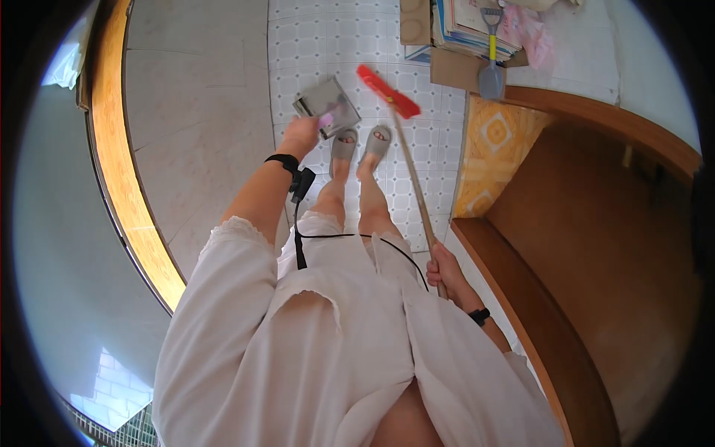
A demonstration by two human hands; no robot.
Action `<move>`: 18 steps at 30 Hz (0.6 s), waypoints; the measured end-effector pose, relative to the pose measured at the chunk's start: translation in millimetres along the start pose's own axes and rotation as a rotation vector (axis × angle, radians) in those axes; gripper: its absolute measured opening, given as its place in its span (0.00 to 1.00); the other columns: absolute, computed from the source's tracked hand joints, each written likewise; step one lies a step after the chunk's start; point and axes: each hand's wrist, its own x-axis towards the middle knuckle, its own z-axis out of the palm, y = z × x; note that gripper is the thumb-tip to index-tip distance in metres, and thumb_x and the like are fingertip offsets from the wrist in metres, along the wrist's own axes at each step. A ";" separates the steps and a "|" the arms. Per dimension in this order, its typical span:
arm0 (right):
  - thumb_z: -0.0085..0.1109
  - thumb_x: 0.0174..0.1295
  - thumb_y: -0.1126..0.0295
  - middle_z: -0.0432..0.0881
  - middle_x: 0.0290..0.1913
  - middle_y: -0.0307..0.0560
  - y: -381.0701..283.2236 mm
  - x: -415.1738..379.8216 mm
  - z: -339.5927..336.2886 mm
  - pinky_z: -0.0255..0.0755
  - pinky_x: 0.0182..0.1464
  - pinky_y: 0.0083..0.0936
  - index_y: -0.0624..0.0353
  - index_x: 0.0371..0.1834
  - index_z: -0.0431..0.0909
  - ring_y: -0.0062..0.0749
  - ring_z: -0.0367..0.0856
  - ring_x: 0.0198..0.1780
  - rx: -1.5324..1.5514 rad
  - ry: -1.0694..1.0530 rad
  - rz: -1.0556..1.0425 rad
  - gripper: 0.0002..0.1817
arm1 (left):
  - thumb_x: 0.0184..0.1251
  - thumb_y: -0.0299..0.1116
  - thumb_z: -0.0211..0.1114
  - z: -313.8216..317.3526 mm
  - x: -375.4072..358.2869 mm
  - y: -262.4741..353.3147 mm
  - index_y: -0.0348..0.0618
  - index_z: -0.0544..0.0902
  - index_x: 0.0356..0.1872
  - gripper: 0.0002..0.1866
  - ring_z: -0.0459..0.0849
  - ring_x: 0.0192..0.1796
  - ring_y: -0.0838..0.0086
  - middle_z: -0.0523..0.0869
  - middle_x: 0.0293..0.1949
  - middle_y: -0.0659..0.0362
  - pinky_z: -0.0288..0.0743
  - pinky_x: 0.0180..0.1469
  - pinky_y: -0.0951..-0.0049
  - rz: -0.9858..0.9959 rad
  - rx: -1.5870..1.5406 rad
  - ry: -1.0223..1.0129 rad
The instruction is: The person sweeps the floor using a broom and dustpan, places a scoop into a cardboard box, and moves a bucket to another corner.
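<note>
My left hand is closed at the near end of a grey dustpan, its fingers wrapped round the handle. The pan is just ahead of my slippered feet, slightly to the left, with a pinkish blur over its middle. In my right hand, down by my right hip, is the wooden stick of a broom. That stick slants forward to a red broom head, which sits right of the dustpan over the patterned floor.
White patterned tiles cover the floor ahead. At the upper right, a cardboard box holds stacked papers, with a toy shovel against it. A brown wooden piece of furniture runs along my right. A cable crosses my lap.
</note>
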 end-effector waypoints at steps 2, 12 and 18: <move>0.40 0.80 0.51 0.64 0.23 0.32 -5.5 -23.7 0.5 0.58 0.19 0.16 0.44 0.73 0.64 0.14 0.58 0.18 0.062 -0.133 0.050 0.23 | 0.64 0.28 0.59 -1.3 4.2 -1.6 0.46 0.85 0.48 0.13 0.81 0.56 0.47 0.88 0.47 0.50 0.78 0.57 0.53 0.026 0.019 0.001; 0.44 0.80 0.55 0.67 0.22 0.33 -14.7 -47.3 -26.4 0.58 0.18 0.16 0.46 0.78 0.63 0.14 0.58 0.17 -0.247 0.095 -0.141 0.26 | 0.65 0.31 0.61 -4.1 -3.2 -5.3 0.47 0.85 0.48 0.12 0.81 0.55 0.46 0.88 0.48 0.51 0.78 0.57 0.52 0.008 0.027 -0.041; 0.44 0.79 0.53 0.68 0.22 0.34 -34.7 18.6 -61.9 0.61 0.18 0.18 0.50 0.72 0.68 0.16 0.61 0.17 -0.118 0.281 -0.257 0.24 | 0.65 0.32 0.63 -1.0 -5.1 -9.6 0.47 0.84 0.49 0.12 0.80 0.57 0.46 0.88 0.49 0.51 0.77 0.57 0.53 0.002 0.002 -0.028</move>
